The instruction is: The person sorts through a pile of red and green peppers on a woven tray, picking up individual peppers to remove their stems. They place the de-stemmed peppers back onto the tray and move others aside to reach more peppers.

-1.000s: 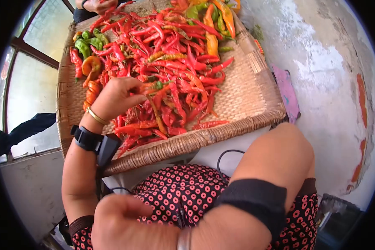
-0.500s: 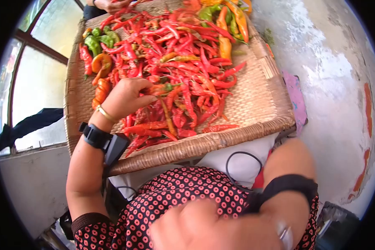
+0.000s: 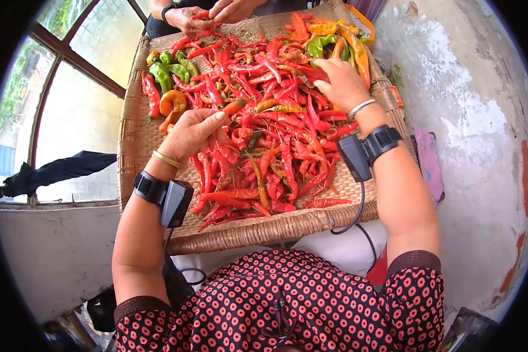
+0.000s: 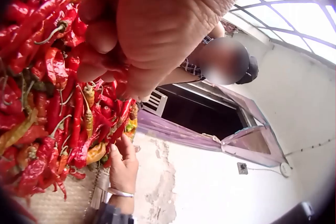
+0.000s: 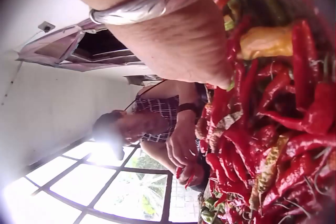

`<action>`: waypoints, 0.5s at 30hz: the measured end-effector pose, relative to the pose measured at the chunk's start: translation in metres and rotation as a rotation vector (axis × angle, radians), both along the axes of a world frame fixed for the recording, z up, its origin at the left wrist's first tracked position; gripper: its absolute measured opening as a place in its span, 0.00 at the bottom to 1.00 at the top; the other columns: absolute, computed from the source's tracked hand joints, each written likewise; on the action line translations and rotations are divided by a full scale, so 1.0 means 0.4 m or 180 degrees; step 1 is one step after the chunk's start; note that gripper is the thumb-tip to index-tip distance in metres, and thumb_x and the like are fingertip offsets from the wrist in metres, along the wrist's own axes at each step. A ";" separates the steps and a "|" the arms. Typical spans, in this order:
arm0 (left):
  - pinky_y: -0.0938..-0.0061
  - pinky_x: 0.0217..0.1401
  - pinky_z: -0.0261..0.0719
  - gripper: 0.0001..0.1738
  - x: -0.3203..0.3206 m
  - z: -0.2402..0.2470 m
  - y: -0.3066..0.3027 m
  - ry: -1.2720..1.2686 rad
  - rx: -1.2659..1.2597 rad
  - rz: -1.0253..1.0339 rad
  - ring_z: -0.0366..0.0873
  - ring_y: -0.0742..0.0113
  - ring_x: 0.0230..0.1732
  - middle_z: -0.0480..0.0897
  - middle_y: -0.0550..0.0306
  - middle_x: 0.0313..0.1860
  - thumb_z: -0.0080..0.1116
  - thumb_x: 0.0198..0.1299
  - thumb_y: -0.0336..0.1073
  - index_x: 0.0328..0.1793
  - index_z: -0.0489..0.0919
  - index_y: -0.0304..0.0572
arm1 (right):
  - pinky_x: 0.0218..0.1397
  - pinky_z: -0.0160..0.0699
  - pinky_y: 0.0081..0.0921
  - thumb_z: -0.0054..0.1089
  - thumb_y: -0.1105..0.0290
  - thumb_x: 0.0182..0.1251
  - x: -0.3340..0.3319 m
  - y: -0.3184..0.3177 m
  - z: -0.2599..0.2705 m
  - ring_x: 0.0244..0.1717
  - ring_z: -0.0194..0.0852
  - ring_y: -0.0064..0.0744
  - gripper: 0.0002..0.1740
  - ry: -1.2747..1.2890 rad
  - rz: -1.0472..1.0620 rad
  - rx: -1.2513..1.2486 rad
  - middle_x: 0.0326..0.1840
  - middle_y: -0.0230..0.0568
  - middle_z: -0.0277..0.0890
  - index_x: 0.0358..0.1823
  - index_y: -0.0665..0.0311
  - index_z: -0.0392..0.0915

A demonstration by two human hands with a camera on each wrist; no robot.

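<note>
A broad heap of red chili peppers [image 3: 276, 117] fills a woven tray [image 3: 264, 232]. Over the heap's left side, my left hand [image 3: 196, 132] pinches an orange-red chili pepper [image 3: 234, 107] between thumb and fingers. In the left wrist view, that hand's curled fingers [image 4: 100, 37] hang close over the peppers. My right hand [image 3: 343, 85] reaches to the far right of the heap, its fingers fairly straight and its tips at red peppers beside the yellow and green peppers [image 3: 358, 53]. In the right wrist view the palm hides its fingers.
Across the tray, another person's hands [image 3: 211, 17] hold a red pepper. Green peppers [image 3: 169, 71] lie in the far left corner. A window [image 3: 79, 111] is at left, a peeling wall [image 3: 457, 105] at right. Cables [image 3: 361, 211] run from the wrist cameras.
My right hand has swung from in front of my body out to the heap's far right. The left hand has lifted and turned slightly, still with a pepper. The other person's second hand has come into view.
</note>
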State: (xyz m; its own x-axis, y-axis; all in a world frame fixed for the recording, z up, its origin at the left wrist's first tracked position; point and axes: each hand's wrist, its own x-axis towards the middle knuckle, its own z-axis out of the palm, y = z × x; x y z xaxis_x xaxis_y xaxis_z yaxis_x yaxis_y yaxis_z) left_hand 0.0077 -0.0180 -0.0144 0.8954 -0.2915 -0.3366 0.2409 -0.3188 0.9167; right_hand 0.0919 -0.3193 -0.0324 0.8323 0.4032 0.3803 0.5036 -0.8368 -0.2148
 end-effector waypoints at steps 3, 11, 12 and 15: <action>0.91 0.15 0.58 0.16 0.004 -0.002 -0.003 0.0131 -0.0658 0.0313 0.62 0.85 0.14 0.76 0.63 0.21 0.46 0.61 0.43 0.38 0.75 0.37 | 0.48 0.67 0.35 0.60 0.64 0.47 -0.019 0.022 0.001 0.45 0.67 0.43 0.13 -0.0001 -0.0221 -0.0212 0.39 0.44 0.70 0.35 0.60 0.75; 0.93 0.17 0.59 0.08 0.018 -0.023 0.023 0.0212 -0.0754 0.0496 0.63 0.86 0.15 0.76 0.66 0.23 0.51 0.58 0.36 0.39 0.75 0.40 | 0.35 0.73 0.38 0.56 0.62 0.49 -0.100 0.088 0.067 0.31 0.74 0.44 0.10 0.0597 0.0508 -0.0402 0.26 0.44 0.74 0.23 0.62 0.74; 0.93 0.19 0.60 0.07 0.013 -0.013 0.019 0.0316 -0.0741 0.0483 0.64 0.86 0.18 0.76 0.67 0.24 0.52 0.57 0.34 0.39 0.75 0.40 | 0.32 0.69 0.38 0.55 0.63 0.49 -0.110 0.096 0.057 0.29 0.71 0.45 0.11 0.0470 0.0699 -0.0185 0.23 0.44 0.70 0.21 0.63 0.70; 0.92 0.22 0.61 0.07 0.004 -0.004 0.002 0.0279 -0.0571 0.0530 0.64 0.87 0.20 0.76 0.69 0.27 0.54 0.56 0.33 0.40 0.75 0.40 | 0.32 0.69 0.39 0.54 0.63 0.49 -0.135 0.120 0.053 0.28 0.71 0.46 0.11 0.0763 0.1050 -0.0136 0.21 0.44 0.70 0.20 0.63 0.70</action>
State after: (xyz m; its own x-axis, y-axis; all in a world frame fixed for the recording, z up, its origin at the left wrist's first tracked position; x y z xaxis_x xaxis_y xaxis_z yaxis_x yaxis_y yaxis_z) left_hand 0.0092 -0.0174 -0.0162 0.9057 -0.2045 -0.3714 0.3575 -0.1024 0.9283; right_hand 0.0379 -0.2711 -0.0112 0.7186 0.6747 0.1684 0.6864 -0.6494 -0.3272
